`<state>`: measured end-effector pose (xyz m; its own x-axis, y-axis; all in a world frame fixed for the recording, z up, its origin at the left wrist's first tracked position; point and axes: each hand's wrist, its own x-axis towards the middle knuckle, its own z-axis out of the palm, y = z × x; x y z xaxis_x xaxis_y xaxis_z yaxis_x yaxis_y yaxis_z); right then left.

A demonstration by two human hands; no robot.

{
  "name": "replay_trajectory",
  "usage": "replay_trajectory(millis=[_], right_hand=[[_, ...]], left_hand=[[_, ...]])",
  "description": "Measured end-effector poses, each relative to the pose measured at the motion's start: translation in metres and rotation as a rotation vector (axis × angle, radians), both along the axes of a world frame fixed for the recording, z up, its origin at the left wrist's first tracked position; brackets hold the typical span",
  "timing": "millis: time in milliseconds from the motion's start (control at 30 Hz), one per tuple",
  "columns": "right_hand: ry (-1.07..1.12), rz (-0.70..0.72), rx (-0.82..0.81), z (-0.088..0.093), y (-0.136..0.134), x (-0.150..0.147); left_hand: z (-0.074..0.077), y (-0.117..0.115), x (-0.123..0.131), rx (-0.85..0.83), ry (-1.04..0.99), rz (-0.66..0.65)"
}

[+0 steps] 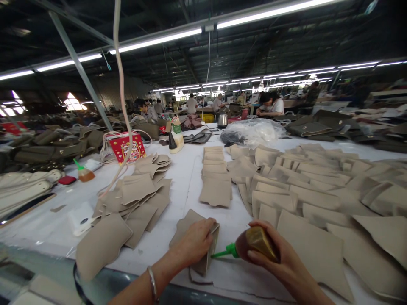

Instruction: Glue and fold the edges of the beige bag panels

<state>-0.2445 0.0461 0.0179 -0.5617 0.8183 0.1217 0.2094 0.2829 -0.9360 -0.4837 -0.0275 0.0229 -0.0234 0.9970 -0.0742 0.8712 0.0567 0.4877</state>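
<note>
In the head view, my left hand [195,241] is closed on a folded beige piece [203,262] near the table's front edge, its fingers at the upper fold. My right hand [276,254] grips a bottle [259,244] of amber liquid, tilted on its side. The bottle's green nozzle [224,251] points left, its tip at the right edge of the folded piece. Just beyond my left hand, a row of overlapping beige pieces [216,190] runs away from me.
Beige pieces [140,190] are piled on the left, and many more [305,190] cover the right side. A second glue-like bottle [85,173], a red bag [127,148], a hanging cord [121,84] and a plastic bag [254,132] are farther off. People sit in the background.
</note>
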Motion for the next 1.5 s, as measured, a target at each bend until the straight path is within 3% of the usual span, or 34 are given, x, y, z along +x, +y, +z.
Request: replay_trajectory(millis=[133,333,767,933,1100,1267,1500], right_hand=[[-0.010,-0.108,0.027,0.003,-0.002,-0.002],[0.013,-0.008,-0.036,-0.002,-0.011,0.000],[-0.013,-0.049,-0.016,-0.008,-0.016,0.004],[-0.036,0.058,-0.039,-0.012,-0.017,0.006],[-0.021,-0.069,0.033,-0.015,-0.014,0.003],[-0.014,0.053,-0.024,-0.015,-0.019,0.004],[-0.068,-0.111,0.076,-0.016,0.006,0.004]], left_hand=[[0.002,-0.003,0.001,-0.003,0.013,0.022],[0.001,-0.005,0.000,0.032,-0.021,0.008],[0.003,-0.007,0.001,0.044,-0.052,0.016],[0.003,-0.007,0.002,0.036,-0.063,0.021],[0.001,-0.007,0.001,0.054,-0.066,0.025],[0.000,-0.007,0.000,0.056,-0.092,0.021],[0.004,-0.005,0.002,0.037,-0.111,0.028]])
